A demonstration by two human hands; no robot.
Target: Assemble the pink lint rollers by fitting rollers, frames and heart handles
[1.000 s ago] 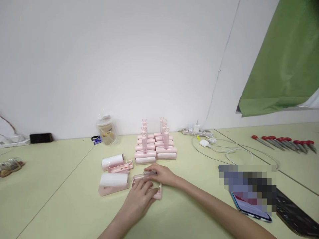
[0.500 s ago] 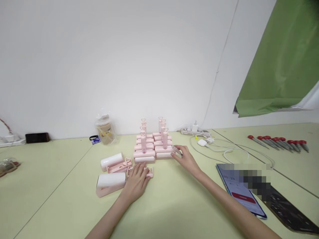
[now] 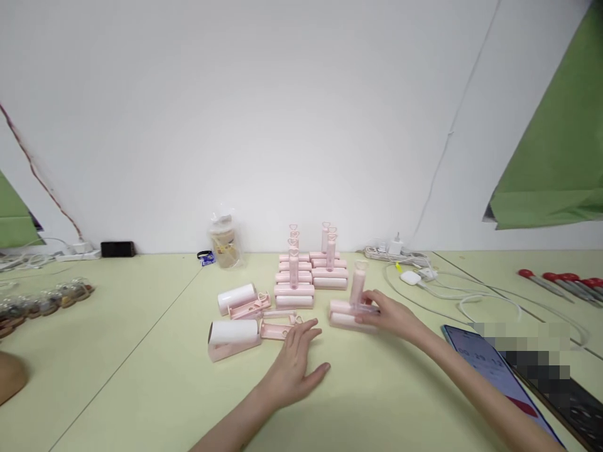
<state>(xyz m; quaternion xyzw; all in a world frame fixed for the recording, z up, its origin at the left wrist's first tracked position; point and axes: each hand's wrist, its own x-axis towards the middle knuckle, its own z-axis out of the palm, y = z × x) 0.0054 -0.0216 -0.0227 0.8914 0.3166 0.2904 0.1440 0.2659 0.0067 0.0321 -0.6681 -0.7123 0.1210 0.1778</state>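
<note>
My right hand is closed on a pink roller unit, which has a white roll at its front and an upright pink handle. This unit stands apart from two columns of similar pink units. My left hand has its fingers spread, with the fingertips beside a pink holder piece with a heart-shaped end. A loose white roll lies by another pink holder. Nearer me, a larger white roll rests on a pink cover.
A wrapped cup stands near the wall. White cables, a phone and red-topped sticks lie to the right. Small jars and part of a person's skin show at the left.
One pink unit has come out of the right column towards me, with my right hand on it. My left hand has moved off the holder, fingers spread. The view has shifted left.
</note>
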